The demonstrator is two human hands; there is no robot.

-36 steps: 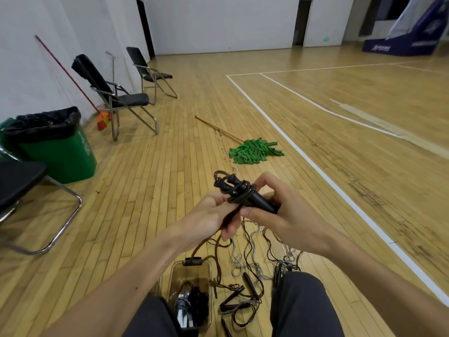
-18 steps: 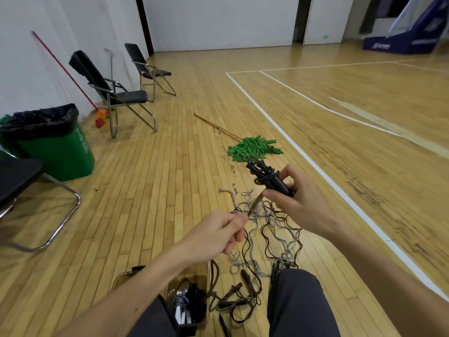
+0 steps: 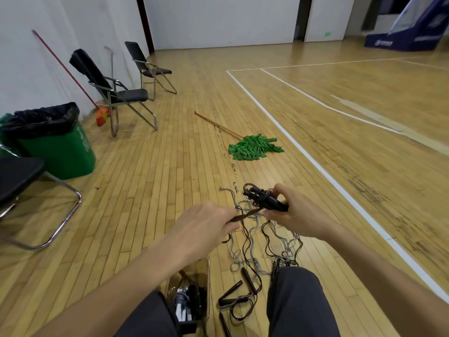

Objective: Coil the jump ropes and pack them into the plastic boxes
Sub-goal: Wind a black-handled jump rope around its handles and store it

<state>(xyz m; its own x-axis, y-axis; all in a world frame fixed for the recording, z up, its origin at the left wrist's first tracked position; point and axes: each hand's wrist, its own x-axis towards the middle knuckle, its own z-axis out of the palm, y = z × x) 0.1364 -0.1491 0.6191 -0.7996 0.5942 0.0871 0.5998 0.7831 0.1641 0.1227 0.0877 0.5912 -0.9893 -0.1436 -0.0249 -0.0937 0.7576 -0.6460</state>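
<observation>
Head view: my right hand grips the rope handles, fingers curled round them. My left hand pinches the cord, stretched between both hands above the floor. I judge the cord light, limp and tangle-prone, and the rigid handles the best hold. The box sits by my knees.

What I can't see from up here

My left hand covers its own fingertips where the brown cord enters it. My right hand hides the rear ends of the black handles. My left knee covers the plastic box's near corner, and its contents are too dark to sort. The picture's left edge cuts off the chair.
</observation>
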